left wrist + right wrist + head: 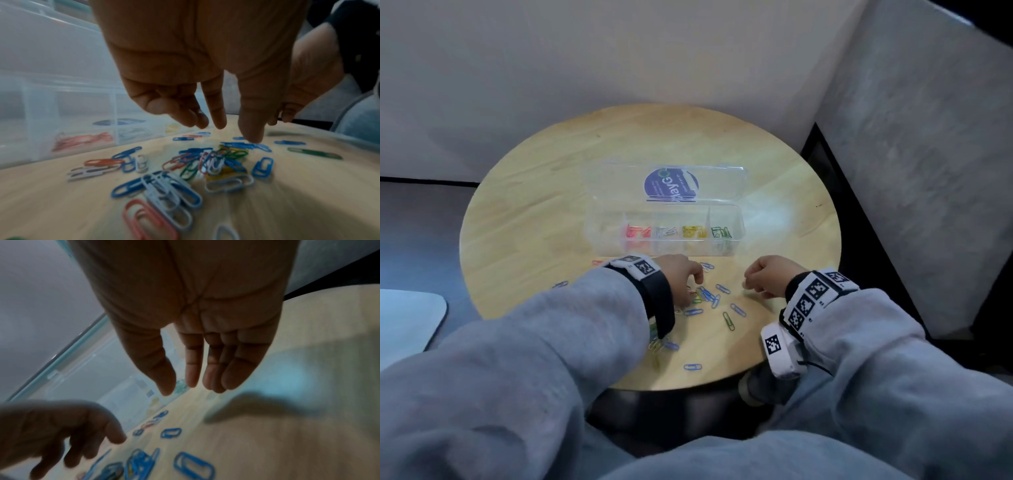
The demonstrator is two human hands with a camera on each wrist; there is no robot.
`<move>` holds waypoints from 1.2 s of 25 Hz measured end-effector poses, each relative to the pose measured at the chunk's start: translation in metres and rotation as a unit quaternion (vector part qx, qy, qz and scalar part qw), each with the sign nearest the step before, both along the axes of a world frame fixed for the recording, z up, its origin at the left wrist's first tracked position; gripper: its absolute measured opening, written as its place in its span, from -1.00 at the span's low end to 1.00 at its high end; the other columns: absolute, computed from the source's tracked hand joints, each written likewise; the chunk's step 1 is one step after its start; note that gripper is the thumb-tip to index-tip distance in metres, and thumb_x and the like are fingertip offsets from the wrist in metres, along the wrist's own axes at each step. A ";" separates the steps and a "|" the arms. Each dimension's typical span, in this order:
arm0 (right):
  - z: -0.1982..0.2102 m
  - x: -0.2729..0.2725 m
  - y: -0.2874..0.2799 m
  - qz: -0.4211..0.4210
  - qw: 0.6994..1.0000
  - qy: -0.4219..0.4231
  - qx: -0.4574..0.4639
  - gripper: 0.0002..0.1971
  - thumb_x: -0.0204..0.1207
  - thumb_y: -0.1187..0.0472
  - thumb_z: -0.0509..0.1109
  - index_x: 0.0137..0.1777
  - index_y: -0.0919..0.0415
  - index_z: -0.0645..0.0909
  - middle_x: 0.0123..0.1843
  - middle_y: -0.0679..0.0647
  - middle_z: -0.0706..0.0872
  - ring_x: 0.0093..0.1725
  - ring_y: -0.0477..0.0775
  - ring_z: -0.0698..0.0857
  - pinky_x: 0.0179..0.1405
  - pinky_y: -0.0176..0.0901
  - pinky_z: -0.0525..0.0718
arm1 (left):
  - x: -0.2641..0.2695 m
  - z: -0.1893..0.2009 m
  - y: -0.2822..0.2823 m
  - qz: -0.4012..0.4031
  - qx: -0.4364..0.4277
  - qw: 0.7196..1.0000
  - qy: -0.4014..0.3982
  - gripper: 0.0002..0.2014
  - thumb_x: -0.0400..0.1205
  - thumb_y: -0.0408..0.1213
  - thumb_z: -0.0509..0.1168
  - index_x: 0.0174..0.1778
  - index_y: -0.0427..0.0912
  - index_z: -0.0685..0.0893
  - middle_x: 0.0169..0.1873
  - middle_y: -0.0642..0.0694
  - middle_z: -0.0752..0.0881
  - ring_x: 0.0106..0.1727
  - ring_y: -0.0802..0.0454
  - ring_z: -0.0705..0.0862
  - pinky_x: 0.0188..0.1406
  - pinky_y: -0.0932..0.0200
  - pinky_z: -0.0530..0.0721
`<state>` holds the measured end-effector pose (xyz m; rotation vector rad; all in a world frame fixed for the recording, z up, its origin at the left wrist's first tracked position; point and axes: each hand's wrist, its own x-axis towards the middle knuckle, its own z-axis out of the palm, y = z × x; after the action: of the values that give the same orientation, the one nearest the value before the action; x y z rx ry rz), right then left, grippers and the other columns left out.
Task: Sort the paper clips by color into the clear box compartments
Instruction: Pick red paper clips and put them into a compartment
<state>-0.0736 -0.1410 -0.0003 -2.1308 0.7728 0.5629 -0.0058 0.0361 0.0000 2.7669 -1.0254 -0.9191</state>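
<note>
A clear box stands open mid-table; its compartments hold red clips, white clips, yellow clips and green clips. Loose mixed-colour paper clips lie scattered in front of the box. My left hand hovers over this pile with its fingers hanging down and holding nothing; its thumb tip is at a blue clip. My right hand hangs to the right of the pile, fingers relaxed and empty, above bare wood.
The box lid, with a blue sticker, lies flat behind the box. The round wooden table is backed by a wall. Single clips reach toward the near table edge. A pale pad sits off the table at left.
</note>
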 end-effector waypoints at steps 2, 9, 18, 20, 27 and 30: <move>-0.002 -0.006 0.003 0.026 0.998 0.008 -0.059 -0.88 0.38 0.29 0.44 -0.20 0.07 0.58 -0.24 0.03 0.62 -0.18 0.07 0.62 -0.19 -0.18 0.65 | 0.000 -0.006 -0.007 -0.040 0.024 0.999 -0.022 -0.49 0.47 -0.23 0.42 0.37 0.02 0.54 0.25 -0.12 0.55 0.29 -0.12 0.53 0.16 0.12 0.50; -0.015 -0.006 0.024 0.099 0.990 0.011 -0.099 -0.67 0.30 0.29 0.46 0.02 0.01 0.51 -0.19 0.02 0.63 -0.27 0.10 0.61 -0.39 -0.25 0.51 | -0.004 -0.018 -0.026 -0.084 0.032 0.993 -0.077 -0.69 0.54 -0.15 0.34 0.22 0.09 0.63 0.20 -0.07 0.55 0.28 -0.10 0.51 0.01 0.12 0.43; -0.021 0.006 0.038 0.213 0.965 -0.023 -0.150 -0.58 0.40 0.12 0.53 0.21 0.17 0.54 0.26 0.11 0.60 0.17 0.13 0.64 -0.12 -0.23 0.44 | 0.004 -0.028 -0.021 -0.041 0.047 0.996 -0.066 -0.81 0.50 -0.06 0.36 -0.06 -0.05 0.69 0.11 -0.05 0.65 0.12 -0.10 0.64 -0.01 0.11 0.58; -0.022 0.007 0.041 0.229 0.960 -0.033 -0.156 -0.67 0.44 0.14 0.49 0.18 0.18 0.59 0.26 0.10 0.61 0.18 0.12 0.63 -0.08 -0.25 0.43 | 0.004 -0.029 -0.018 -0.031 0.045 0.996 -0.068 -0.80 0.50 -0.07 0.37 -0.05 -0.07 0.70 0.10 -0.06 0.66 0.12 -0.10 0.65 -0.02 0.11 0.59; -0.022 0.014 0.043 0.282 0.944 0.000 -0.171 -0.91 0.52 0.19 0.40 0.00 0.13 0.66 0.20 0.10 0.72 0.06 0.08 0.63 -0.06 -0.21 0.49 | 0.007 -0.020 -0.004 0.040 -0.037 0.999 -0.003 -0.90 0.50 -0.26 0.34 -0.31 -0.07 0.57 -0.13 -0.06 0.68 -0.14 0.00 0.58 -0.28 0.21 0.48; -0.027 0.014 0.040 0.290 0.938 0.013 -0.187 -0.88 0.53 0.16 0.38 -0.04 0.19 0.66 0.18 0.14 0.74 -0.01 0.09 0.62 -0.10 -0.19 0.50 | 0.013 -0.013 0.004 0.146 -0.137 0.977 0.078 -0.79 0.48 -0.36 0.32 -0.43 -0.05 0.48 -0.41 0.04 0.63 -0.30 0.06 0.58 -0.30 0.25 0.53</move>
<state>-0.0598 -0.1006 -0.0269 -2.7304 0.2571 0.7963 0.0069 0.0404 -0.0125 2.4824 -0.6416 -0.8603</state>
